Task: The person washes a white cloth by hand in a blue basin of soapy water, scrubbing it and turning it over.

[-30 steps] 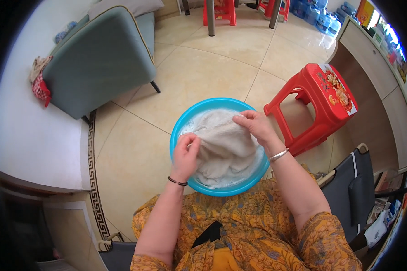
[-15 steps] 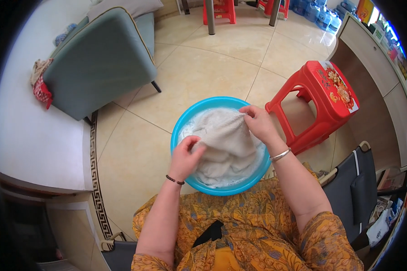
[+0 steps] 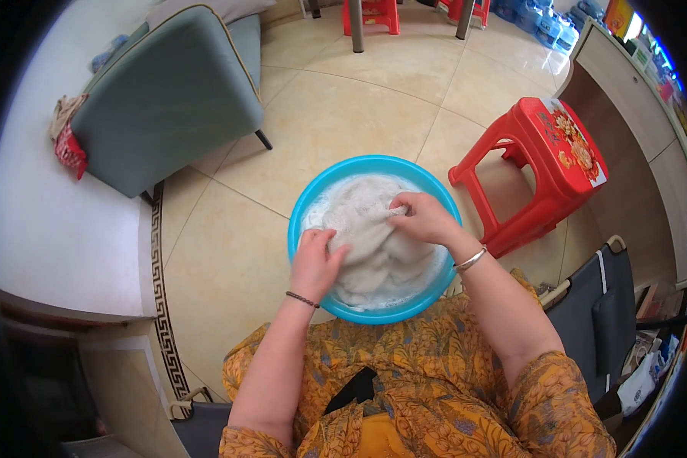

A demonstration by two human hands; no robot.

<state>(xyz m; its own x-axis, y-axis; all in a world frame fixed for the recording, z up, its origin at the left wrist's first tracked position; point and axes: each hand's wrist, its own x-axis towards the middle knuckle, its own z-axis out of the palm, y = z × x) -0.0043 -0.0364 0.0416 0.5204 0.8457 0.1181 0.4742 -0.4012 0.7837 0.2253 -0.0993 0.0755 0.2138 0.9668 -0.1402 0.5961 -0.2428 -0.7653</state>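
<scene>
A round blue basin (image 3: 427, 172) stands on the floor in front of my knees, with whitish suds inside. Wet, off-white cloth (image 3: 385, 263) lies bunched in it, possibly a towel. On the basin's left side my left hand (image 3: 318, 263) has its thumb and fingers closed on a fold of the cloth. My right hand (image 3: 426, 220) pinches another fold at the upper right of the heap, and a raised ridge of fabric runs between the two hands. The cloth's underside is hidden in the suds.
To the right of the basin is a red plastic stool (image 3: 511, 179) with a flowered top. A grey-green armchair (image 3: 168, 103) stands at the upper left. Beside my right arm is a dark folding chair (image 3: 591, 313), and a wooden cabinet (image 3: 626, 91) lines the far right.
My right hand has come down and a little left with its fold, so the cloth hangs lower and more bunched. My left hand has shifted slightly right.
</scene>
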